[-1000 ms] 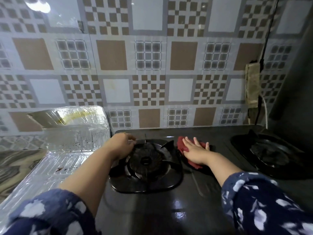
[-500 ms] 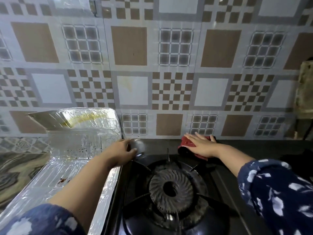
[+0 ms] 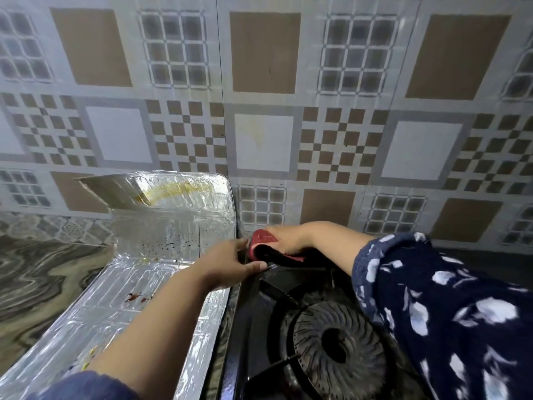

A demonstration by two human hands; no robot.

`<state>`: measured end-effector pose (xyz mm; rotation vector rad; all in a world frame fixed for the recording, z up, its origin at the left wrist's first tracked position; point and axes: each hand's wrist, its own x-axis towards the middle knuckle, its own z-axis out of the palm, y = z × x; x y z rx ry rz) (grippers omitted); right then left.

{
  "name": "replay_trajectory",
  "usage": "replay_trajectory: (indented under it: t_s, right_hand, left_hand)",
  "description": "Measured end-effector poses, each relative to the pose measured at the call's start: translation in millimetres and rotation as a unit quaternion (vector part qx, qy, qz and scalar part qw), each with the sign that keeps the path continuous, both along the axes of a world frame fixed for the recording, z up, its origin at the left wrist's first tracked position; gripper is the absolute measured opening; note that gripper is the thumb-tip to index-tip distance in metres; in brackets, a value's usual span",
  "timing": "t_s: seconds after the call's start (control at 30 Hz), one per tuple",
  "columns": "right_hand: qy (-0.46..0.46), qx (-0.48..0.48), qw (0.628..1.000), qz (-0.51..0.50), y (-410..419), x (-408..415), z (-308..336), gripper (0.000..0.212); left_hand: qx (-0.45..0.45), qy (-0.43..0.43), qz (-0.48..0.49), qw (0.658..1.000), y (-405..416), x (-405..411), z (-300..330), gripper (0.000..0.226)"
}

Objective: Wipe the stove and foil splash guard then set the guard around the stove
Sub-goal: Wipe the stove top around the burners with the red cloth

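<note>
The right hand [image 3: 288, 239] presses a red cloth [image 3: 261, 245] into the stove's [image 3: 259, 327] back-left corner; the left hand [image 3: 230, 265] clasps that corner's rim. The foil splash guard [image 3: 138, 272] lies unfolded just left, spattered. Wipe with firm strokes along the rim while steadying the stove.

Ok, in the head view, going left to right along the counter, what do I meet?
Marbled countertop → foil splash guard → left hand → red cloth under the right hand → burner → patterned sleeve.
</note>
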<state>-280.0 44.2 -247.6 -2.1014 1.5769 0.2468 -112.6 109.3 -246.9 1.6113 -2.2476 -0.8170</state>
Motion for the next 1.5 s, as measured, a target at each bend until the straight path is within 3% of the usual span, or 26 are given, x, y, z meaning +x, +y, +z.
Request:
replay_trajectory:
  t_s: [0.07,0.2,0.3,0.53,0.8,1.23,1.5]
  right_hand:
    - [-0.037,-0.023,0.999,0.025,2.0,12.0,0.3,0.041]
    - [-0.063,0.001,0.998,0.024,14.4,-1.4,8.2,0.043]
    - [-0.014,0.004,1.0,-0.01,29.3,-35.2,19.0,0.046]
    - [0.105,-0.028,0.986,-0.126,87.7,-129.0,13.2,0.06]
    - [0.075,-0.117,0.973,-0.184,214.0,-159.0,0.9,0.054]
    - [0.059,-0.194,0.952,-0.228,368.5,-110.9,-26.3,0.055]
    - [0.05,-0.237,0.938,-0.249,409.6,-57.9,-31.6,0.057]
  left_hand:
    - [-0.013,-0.009,-0.002,1.0,-2.9,-0.6,0.6,0.059]
    - [-0.026,-0.062,-0.016,0.998,-1.3,-8.6,8.7,0.064]
    - [-0.043,-0.082,-0.033,0.995,0.4,-21.8,16.1,0.048]
    - [-0.074,-0.128,-0.066,0.987,20.0,-70.9,35.2,0.047]
    - [-0.115,-0.114,-0.094,0.982,91.3,-100.5,48.3,0.044]
    - [-0.169,-0.074,-0.099,0.978,223.6,-78.6,13.9,0.037]
    - [-0.228,-0.066,-0.02,0.971,273.3,-24.4,-1.8,0.038]
